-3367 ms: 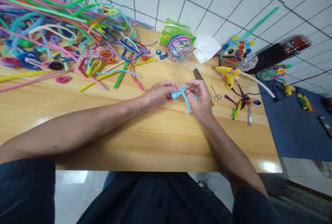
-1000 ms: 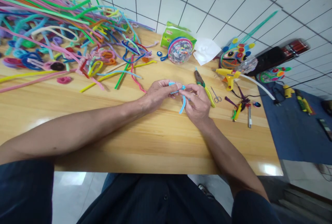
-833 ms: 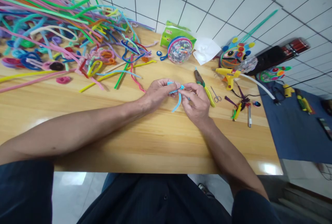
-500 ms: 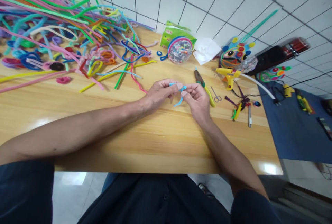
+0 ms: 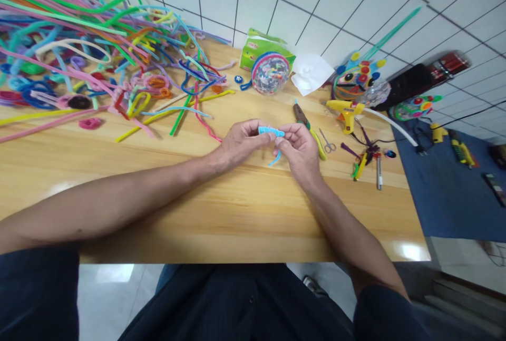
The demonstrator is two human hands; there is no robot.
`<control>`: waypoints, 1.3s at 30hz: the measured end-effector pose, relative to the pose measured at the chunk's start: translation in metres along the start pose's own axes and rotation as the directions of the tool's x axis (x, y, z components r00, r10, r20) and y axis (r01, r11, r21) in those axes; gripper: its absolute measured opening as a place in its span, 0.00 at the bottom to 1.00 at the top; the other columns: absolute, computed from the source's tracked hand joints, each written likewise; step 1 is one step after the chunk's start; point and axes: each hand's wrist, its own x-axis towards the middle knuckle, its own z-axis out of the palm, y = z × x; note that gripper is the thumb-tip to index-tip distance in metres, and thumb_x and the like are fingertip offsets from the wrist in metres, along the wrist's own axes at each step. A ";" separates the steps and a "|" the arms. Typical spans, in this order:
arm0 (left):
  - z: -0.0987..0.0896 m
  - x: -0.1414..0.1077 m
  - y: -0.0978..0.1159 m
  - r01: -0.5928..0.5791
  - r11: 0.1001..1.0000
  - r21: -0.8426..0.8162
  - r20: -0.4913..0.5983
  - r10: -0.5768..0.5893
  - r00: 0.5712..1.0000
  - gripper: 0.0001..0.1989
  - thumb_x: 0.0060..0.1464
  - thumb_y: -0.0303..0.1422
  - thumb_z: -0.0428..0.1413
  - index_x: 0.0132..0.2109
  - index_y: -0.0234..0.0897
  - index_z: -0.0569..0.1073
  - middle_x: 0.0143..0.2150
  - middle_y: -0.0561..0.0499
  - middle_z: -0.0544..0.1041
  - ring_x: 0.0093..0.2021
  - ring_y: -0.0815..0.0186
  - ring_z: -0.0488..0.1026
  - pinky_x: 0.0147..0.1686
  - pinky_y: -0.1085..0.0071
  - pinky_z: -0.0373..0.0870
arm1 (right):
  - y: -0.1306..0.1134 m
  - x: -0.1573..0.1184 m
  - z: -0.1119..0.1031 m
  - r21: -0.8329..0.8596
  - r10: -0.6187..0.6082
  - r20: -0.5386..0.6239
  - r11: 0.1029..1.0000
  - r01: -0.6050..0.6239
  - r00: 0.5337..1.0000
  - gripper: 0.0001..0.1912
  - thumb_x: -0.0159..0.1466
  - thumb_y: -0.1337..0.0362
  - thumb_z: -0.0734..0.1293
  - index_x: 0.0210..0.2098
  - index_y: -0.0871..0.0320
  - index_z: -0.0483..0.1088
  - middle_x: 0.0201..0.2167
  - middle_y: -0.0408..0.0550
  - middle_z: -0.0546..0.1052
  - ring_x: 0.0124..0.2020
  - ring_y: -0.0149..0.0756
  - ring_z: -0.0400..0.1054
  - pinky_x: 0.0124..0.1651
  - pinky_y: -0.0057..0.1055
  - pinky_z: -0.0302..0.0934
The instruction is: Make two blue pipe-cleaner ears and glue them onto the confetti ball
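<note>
Between both hands, above the wooden table (image 5: 221, 214), is a light blue pipe cleaner (image 5: 271, 130) bent into a small, flat, tightly folded strip. One loose end of it hangs down below the fingers and curves to the left. My left hand (image 5: 245, 139) pinches the strip's left part between thumb and fingers. At the right end my right hand (image 5: 299, 148) pinches it, thumb in front. The fingertips cover part of the folds. Just beyond my right hand lie pliers (image 5: 319, 143) with green and yellow handles, partly hidden by it, and small scissors (image 5: 328, 142).
A large heap of coloured pipe cleaners (image 5: 98, 40) fills the back left. Along the tiled wall stand a green packet (image 5: 261, 48), a round clear container (image 5: 271, 73) and white paper (image 5: 312, 74). A yellow glue gun (image 5: 348, 113) and a cutter knife (image 5: 379, 172) lie to the right.
The light blue strip has turned so its flat folded side shows more, with its loose end still hanging. My fingers have shifted slightly along it. The whole view has moved a little.
</note>
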 end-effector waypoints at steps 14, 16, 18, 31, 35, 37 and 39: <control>-0.001 -0.001 0.001 0.060 0.998 0.004 -0.020 -0.060 0.998 0.15 0.53 0.44 0.70 0.33 0.37 0.81 0.30 0.52 0.78 0.32 0.66 0.70 0.37 0.67 0.67 | 0.006 -0.002 -0.001 -0.091 -0.070 0.046 0.993 0.074 0.996 0.17 0.64 0.56 0.76 0.48 0.51 0.71 0.33 0.38 0.78 0.31 0.29 0.73 0.33 0.29 0.68; -0.001 0.000 -0.001 0.071 0.997 -0.034 -0.015 -0.071 0.997 0.15 0.52 0.45 0.71 0.33 0.37 0.81 0.30 0.52 0.78 0.32 0.66 0.69 0.37 0.67 0.67 | 0.005 -0.001 -0.004 -0.083 -0.070 0.063 0.994 0.075 0.996 0.18 0.63 0.56 0.77 0.49 0.51 0.71 0.33 0.38 0.78 0.31 0.29 0.73 0.33 0.29 0.68; 0.000 0.000 -0.003 0.092 0.992 -0.080 -0.002 -0.093 0.996 0.16 0.50 0.45 0.72 0.33 0.37 0.81 0.30 0.52 0.78 0.32 0.66 0.70 0.37 0.66 0.67 | 0.004 0.000 -0.005 -0.092 -0.069 0.079 0.993 0.076 0.994 0.19 0.63 0.54 0.77 0.49 0.50 0.71 0.33 0.38 0.78 0.31 0.30 0.73 0.33 0.30 0.69; 0.000 0.003 -0.005 0.130 0.979 -0.157 0.062 -0.121 0.991 0.24 0.46 0.54 0.76 0.30 0.38 0.80 0.28 0.51 0.77 0.30 0.67 0.67 0.34 0.67 0.64 | 0.003 0.001 -0.004 -0.030 -0.004 0.051 1.000 0.006 0.999 0.19 0.60 0.55 0.79 0.47 0.53 0.74 0.33 0.40 0.82 0.32 0.31 0.75 0.35 0.30 0.70; 0.000 0.002 -0.006 0.131 0.984 -0.123 0.055 -0.125 0.991 0.23 0.48 0.51 0.75 0.32 0.37 0.80 0.28 0.52 0.76 0.29 0.68 0.68 0.34 0.67 0.64 | 0.004 0.001 -0.003 -0.022 0.007 0.067 1.000 -0.006 0.998 0.21 0.60 0.52 0.80 0.46 0.52 0.73 0.31 0.38 0.79 0.31 0.31 0.74 0.31 0.28 0.70; 0.000 0.001 -0.007 0.124 0.986 -0.108 0.035 -0.121 0.992 0.20 0.50 0.49 0.75 0.33 0.37 0.80 0.27 0.53 0.76 0.30 0.68 0.68 0.34 0.68 0.64 | 0.005 0.000 -0.003 -0.036 0.011 0.076 0.999 -0.008 0.997 0.21 0.60 0.52 0.80 0.46 0.52 0.73 0.31 0.38 0.78 0.30 0.30 0.74 0.30 0.28 0.69; 0.000 0.000 -0.008 0.119 0.987 -0.105 0.015 -0.118 0.993 0.19 0.50 0.47 0.74 0.33 0.37 0.80 0.28 0.53 0.76 0.30 0.68 0.68 0.34 0.68 0.64 | 0.006 0.000 -0.004 -0.055 0.012 0.074 0.998 -0.008 0.997 0.20 0.61 0.53 0.79 0.46 0.52 0.73 0.30 0.38 0.78 0.28 0.30 0.72 0.29 0.28 0.68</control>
